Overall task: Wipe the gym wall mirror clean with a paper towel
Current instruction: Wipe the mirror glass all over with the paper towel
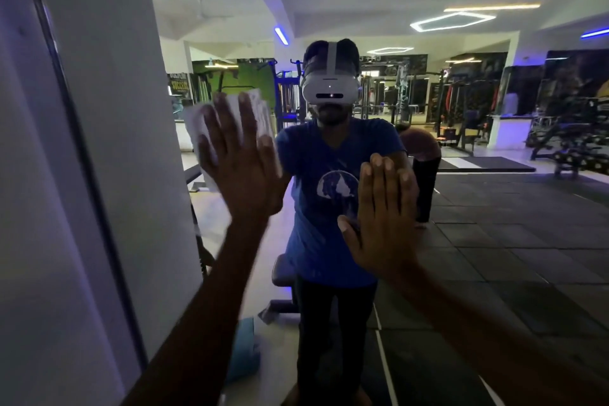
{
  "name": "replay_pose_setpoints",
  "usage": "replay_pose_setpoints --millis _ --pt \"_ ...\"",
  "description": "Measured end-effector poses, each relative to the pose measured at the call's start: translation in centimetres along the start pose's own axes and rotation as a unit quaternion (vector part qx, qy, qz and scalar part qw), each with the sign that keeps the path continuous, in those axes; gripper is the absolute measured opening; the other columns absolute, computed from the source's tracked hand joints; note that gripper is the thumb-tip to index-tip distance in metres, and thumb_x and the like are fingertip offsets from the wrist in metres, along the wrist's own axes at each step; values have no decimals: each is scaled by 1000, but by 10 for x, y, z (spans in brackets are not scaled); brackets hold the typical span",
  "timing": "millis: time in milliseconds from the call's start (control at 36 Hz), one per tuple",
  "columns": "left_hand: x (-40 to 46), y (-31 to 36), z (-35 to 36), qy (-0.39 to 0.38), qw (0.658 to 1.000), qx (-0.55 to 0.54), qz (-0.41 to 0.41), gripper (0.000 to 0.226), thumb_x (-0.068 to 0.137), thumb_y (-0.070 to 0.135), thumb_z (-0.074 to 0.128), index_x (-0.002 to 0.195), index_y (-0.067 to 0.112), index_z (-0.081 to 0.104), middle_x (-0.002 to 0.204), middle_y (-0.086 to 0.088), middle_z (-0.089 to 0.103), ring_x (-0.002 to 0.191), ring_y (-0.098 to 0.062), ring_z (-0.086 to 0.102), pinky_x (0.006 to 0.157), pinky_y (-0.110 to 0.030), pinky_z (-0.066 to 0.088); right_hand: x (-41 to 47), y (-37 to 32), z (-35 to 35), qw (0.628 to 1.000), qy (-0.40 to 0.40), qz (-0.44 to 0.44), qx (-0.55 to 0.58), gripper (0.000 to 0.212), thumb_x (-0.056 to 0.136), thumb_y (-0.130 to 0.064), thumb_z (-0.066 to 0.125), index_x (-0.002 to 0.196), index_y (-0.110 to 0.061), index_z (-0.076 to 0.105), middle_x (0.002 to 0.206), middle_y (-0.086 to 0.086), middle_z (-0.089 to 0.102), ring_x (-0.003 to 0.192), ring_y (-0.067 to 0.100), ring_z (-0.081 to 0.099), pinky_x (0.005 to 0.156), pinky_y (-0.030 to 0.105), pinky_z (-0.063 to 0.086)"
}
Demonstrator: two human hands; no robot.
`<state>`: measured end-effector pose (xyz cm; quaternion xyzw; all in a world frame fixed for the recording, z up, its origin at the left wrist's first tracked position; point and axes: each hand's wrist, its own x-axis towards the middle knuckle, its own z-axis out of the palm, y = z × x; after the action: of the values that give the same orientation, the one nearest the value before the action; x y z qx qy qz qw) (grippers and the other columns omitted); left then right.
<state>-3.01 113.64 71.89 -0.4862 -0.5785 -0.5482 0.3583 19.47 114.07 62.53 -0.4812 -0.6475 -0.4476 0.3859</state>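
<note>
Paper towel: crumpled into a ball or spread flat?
Spread flat: the paper towel lies under the left hand, whose straight fingers press it on the mirror.

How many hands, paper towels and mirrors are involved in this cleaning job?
Bare hands: 2, left hand flat on the towel, right hand flat on the glass
White paper towel: 1
Large gym wall mirror: 1
Total: 4

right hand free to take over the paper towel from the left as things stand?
Probably yes. The right hand lies flat and empty on the mirror, beside the left hand, which presses the paper towel to the glass. Nothing sits between them.
</note>
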Motion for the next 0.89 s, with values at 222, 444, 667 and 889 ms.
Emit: replay_pose_setpoints --millis 222,444,667,889 --pt "-33 57 5 -98 961 -57 253 58 111 39 22 167 23 23 175 -12 12 162 -32 8 128 -55 11 -2 1 1 1000 2 -4 18 86 105 -53 41 164 6 20 174 26 11 163 40 7 131 58 8" --pt "-121 -21 3 -187 940 -42 281 60 112 42 25 168 28 8 176 -8 0 163 -29 3 130 -54 7 -3 6 -1 999 -7 -16 40 88 104 -51 49 165 5 17 174 25 10 163 40 9 130 60 16" --pt "-7 56 -5 -113 961 -55 247 58 111 38 33 167 24 24 174 -13 15 162 -33 11 127 -55 13 -7 -7 -1 999 -31 9 7 83 108 -52 33 165 4 12 174 26 4 163 40 1 132 58 5" --pt "-114 -34 3 -187 923 10 337 68 108 39 43 168 26 14 176 -11 1 162 -31 -2 129 -53 -6 -8 -7 -5 999 -46 3 20 81 109 -49 33 165 6 10 174 27 3 163 41 0 131 59 6"
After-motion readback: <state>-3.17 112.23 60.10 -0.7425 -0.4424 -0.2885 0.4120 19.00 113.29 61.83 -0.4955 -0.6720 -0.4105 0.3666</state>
